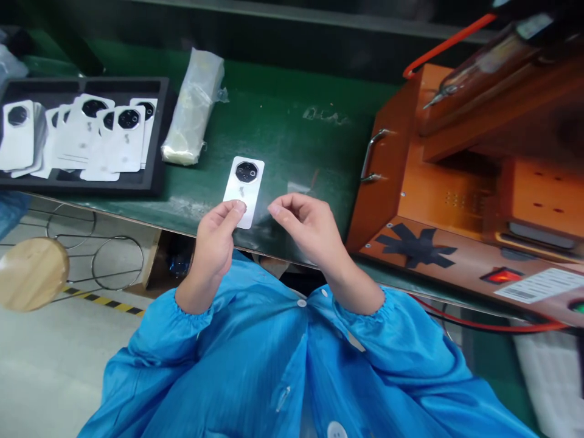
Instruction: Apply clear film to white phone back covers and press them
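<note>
A blue smock lay nearest the camera, filling the bottom of the frame. At the centre, the left hand (214, 237) pinched the lower end of one white panel (250, 198) between thumb and fingers, its dark round ring uppermost; whether it touched the counter (283, 134) could not be told. The right hand (312, 228), just beside it, had thumb and forefinger pressed together, with nothing visible between them. One panel seemed mid-handling; whether the tray's panels were finished or waiting was unclear. One wrapped bundle (194, 109) lay upper left of centre. Beyond it, one black tray (165, 137) carried at least seven overlapping panels (128, 143). One orange machine (420, 204) stood at right, one wooden stool (34, 274) at lower left.
</note>
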Demonstrator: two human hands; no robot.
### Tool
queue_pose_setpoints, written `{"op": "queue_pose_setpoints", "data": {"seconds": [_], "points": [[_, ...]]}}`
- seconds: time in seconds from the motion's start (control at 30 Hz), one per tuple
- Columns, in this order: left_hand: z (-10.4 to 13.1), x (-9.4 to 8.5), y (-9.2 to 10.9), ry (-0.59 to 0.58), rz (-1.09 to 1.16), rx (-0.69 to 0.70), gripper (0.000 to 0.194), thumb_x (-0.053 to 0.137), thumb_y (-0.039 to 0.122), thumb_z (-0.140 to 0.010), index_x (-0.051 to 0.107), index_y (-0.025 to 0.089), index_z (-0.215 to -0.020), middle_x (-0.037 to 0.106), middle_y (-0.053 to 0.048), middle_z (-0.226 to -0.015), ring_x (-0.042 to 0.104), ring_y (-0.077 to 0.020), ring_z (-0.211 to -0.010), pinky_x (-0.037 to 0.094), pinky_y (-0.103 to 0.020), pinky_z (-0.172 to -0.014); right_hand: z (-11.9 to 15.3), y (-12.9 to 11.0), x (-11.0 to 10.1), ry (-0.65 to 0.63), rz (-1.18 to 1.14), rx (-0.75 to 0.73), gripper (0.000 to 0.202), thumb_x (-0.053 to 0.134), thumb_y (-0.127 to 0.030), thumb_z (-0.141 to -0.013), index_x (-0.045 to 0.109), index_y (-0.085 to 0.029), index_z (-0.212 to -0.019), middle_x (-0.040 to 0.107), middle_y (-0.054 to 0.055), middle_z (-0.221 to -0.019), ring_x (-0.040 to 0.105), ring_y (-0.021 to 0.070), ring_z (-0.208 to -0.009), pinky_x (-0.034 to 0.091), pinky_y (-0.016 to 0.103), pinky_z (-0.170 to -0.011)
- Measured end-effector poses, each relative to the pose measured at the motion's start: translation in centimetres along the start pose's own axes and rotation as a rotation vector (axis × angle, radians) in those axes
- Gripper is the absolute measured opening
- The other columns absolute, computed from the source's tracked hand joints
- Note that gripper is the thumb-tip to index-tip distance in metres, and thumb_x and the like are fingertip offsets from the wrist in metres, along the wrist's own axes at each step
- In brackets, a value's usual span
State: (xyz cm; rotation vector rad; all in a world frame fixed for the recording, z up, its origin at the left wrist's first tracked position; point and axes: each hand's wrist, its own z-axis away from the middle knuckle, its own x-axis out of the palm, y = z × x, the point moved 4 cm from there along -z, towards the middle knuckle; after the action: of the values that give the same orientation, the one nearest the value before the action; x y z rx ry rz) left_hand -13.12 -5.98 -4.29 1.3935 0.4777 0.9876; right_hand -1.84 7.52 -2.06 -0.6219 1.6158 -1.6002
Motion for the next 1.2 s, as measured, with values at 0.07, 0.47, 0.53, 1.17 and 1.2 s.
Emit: {"op": "queue_pose_setpoints", "data": {"seconds": [0.07, 0.47, 0.53, 1.17, 1.2], "points": [[-0.1, -0.3, 0.0, -0.032, -0.063, 0.032, 0.025, 0.08, 0.044, -0.091, 0.076, 0.021, -0.082, 0.071, -0.002, -0.085, 0.06, -0.0149, -0.081, 0.051, -0.027, -0.076, -0.2, -0.3, 0.3, 0.005, 0.01, -0.01, 0.048, 0.075, -0.066, -0.086, 0.068, -0.019, -0.08, 0.061, 0.0, -0.069, 0.046, 0.0121, -0.061, 0.035, 0.027, -0.056], [1.3, -3.2, -2.2, -0.328, -1.442, 0.614, 0.058, 0.066, 0.053, -0.102, 0.063, 0.023, -0.151, 0.061, -0.011, -0.162, 0.042, -0.0446, -0.158, 0.011, -0.066, -0.132, -4.6, 1.1, -1.5, 0.047, 0.254, 0.037, 0.027, 0.065, -0.041, -0.094, 0.063, -0.02, -0.078, 0.056, -0.002, -0.064, 0.043, 0.0122, -0.058, 0.032, 0.029, -0.058], [2.9, -2.7, -2.9, -0.294, -1.434, 0.637, 0.061, 0.067, 0.055, -0.101, 0.062, 0.022, -0.152, 0.061, -0.011, -0.162, 0.042, -0.044, -0.158, 0.013, -0.064, -0.132, -5.3, 1.9, -0.8, -0.014, 0.251, 0.076, 0.027, 0.064, -0.038, -0.095, 0.062, -0.019, -0.075, 0.054, -0.002, -0.064, 0.042, 0.0119, -0.059, 0.032, 0.03, -0.059], [3.1, -2.8, -4.3, -0.264, -1.259, 0.582, 0.069, 0.07, 0.06, -0.098, 0.058, 0.027, -0.158, 0.059, -0.011, -0.163, 0.038, -0.0409, -0.163, 0.009, -0.06, -0.135, -7.2, 3.4, 0.5, -0.049, 0.48, 0.042, 0.027, 0.067, -0.029, -0.097, 0.063, -0.02, -0.072, 0.058, -0.002, -0.065, 0.046, 0.013, -0.061, 0.034, 0.032, -0.063], [3.1, -2.8, -4.3, -0.264, -1.258, 0.579, 0.069, 0.07, 0.059, -0.098, 0.058, 0.028, -0.158, 0.059, -0.011, -0.164, 0.037, -0.041, -0.163, 0.008, -0.06, -0.135, -7.2, 3.3, 0.5, -0.044, 0.49, 0.047, 0.026, 0.066, -0.028, -0.097, 0.063, -0.02, -0.072, 0.058, -0.002, -0.065, 0.046, 0.0129, -0.061, 0.034, 0.033, -0.064]]}}
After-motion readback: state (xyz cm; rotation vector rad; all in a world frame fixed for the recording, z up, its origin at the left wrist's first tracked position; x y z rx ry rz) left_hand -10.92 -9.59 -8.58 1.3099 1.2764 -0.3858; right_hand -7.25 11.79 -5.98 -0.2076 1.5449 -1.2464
